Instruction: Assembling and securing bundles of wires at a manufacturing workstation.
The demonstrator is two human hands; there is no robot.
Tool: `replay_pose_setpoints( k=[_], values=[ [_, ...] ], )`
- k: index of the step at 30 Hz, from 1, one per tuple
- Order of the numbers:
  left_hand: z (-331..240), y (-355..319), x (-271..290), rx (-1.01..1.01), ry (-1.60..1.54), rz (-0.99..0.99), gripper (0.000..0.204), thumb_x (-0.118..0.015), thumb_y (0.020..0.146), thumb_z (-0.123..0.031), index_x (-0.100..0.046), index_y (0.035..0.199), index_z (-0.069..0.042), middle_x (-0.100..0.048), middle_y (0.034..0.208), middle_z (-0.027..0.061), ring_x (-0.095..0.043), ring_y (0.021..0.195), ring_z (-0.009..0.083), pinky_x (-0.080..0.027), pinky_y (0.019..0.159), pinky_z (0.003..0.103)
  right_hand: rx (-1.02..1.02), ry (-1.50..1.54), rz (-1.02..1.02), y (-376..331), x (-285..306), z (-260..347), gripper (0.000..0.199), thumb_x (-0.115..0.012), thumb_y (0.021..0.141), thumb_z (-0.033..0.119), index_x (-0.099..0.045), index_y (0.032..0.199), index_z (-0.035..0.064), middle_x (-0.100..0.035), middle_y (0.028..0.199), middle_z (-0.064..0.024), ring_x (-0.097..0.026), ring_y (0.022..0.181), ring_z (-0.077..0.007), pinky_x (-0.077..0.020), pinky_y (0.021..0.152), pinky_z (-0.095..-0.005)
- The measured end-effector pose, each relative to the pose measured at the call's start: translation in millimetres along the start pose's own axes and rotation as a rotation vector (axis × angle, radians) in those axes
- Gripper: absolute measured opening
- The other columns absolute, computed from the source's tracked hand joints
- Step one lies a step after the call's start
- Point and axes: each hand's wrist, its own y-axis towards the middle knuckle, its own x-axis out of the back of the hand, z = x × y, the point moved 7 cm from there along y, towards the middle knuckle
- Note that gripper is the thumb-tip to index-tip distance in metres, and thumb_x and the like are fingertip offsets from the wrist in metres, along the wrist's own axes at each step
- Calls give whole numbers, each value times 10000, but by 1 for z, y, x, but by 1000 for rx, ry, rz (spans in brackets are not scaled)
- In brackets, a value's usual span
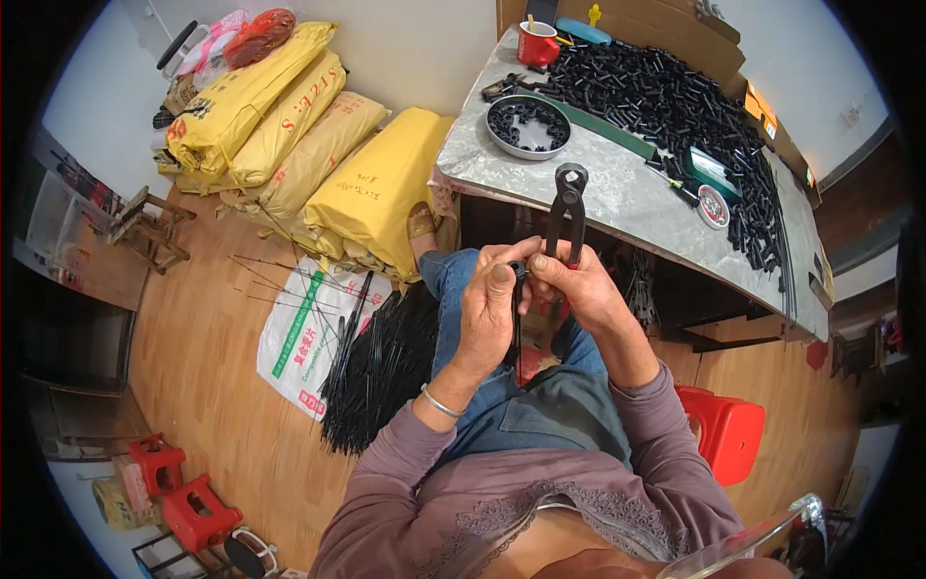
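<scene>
Above my lap, my left hand (490, 309) is closed around a thin black rod (518, 338) with a small black fitting at its top end. My right hand (586, 289) grips a pair of pincers (569, 193), their dark jaws pointing up and away from me and a bit of red handle showing. Thumb and fingertips of that hand also pinch close to the black fitting, touching the left fingers. Whether they hold a further small piece is hidden. Just beyond the pincers, a round metal dish (529, 153) of small black rings stands on the table.
On the grey table (608, 198) lie a big heap of black tubes (666, 106), a green strip (603, 128), a red mug (538, 44) and a small round tin (713, 206). Black rods (376, 367) cover a white sack at left. Yellow sacks (371, 193) and red stools (721, 434) stand around.
</scene>
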Motion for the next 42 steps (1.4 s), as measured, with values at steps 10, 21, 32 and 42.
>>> replay_pose_setpoints(
  k=[10, 21, 32, 42],
  values=[
    [-6, 0, -3, -7, 47, -2, 506, -345, 1014, -401, -581, 1206, 3, -480, 993, 39, -474, 731, 80, -395, 596, 208, 18, -52, -68, -5, 1, 5, 209, -601, 921, 238, -598, 877, 34, -523, 638, 3, -557, 588, -108, -433, 511, -244],
    [5, -8, 5, 114, 144, -131, 541, -336, 1001, -476, -579, 1123, -8, -583, 1118, 80, -552, 908, 129, -445, 852, 264, 485, -829, -505, -40, -40, 40, 157, -638, 804, 25, -617, 955, -9, -578, 738, -154, -593, 631, -266, -467, 573, -324],
    [10, -3, 18, 124, -164, -279, 505, -374, 1003, -421, -622, 864, -4, -574, 699, 13, -491, 602, 54, -409, 549, 228, 557, -836, -146, -41, -57, 46, 382, -599, 771, -30, -554, 1150, -51, -612, 920, -164, -633, 774, -298, -507, 660, -373],
    [13, 4, 11, 314, -220, -163, 640, -344, 984, -525, -609, 739, 4, -398, 480, -30, -338, 433, 40, -273, 427, 213, -222, -169, 124, -59, -30, 45, 437, -535, 949, 189, -438, 1300, -53, -613, 801, -81, -570, 510, -124, -456, 465, -237]
  ],
)
